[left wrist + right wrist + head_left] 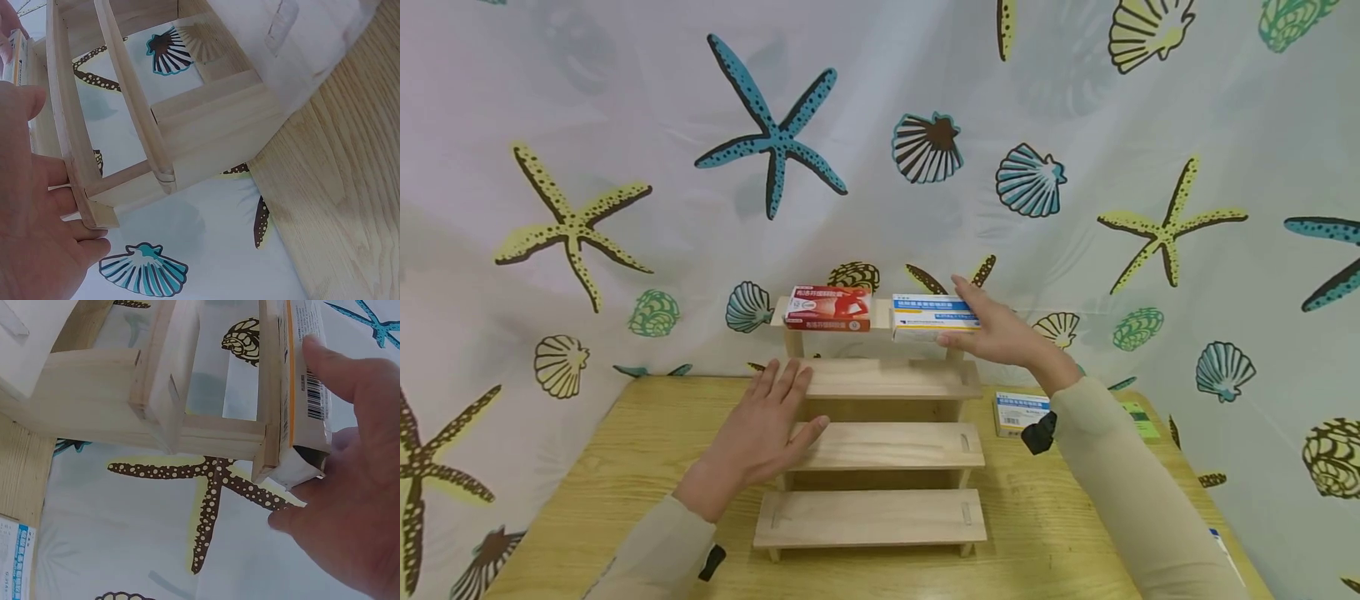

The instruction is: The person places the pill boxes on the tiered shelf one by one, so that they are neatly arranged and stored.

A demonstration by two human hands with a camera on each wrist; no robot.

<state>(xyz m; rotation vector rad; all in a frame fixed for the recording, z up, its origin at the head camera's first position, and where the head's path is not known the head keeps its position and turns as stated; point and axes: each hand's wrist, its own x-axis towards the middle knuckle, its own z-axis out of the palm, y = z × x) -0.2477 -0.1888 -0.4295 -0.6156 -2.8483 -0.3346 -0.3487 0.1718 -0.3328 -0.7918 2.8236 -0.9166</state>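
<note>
On the top tier of a wooden step shelf point(880, 379) lie two medicine boxes. The red medicine box point(827, 309) sits at the left end. The blue-and-white medicine box point(925, 317) is at the right end, its right side held between the thumb and fingers of my right hand point(1011, 335). In the right wrist view, the box point(307, 381) shows a barcode and a bent end flap. My left hand point(756, 429) lies against the shelf's left side near the second tier, fingers extended and thumb spread over the tier below.
Another blue-and-white box point(1017, 414) lies on the wooden table point(1060, 517) right of the shelf, partly behind my right wrist. A green item point(1142, 419) lies farther right. A curtain point(880, 233) with starfish and shells hangs close behind the shelf.
</note>
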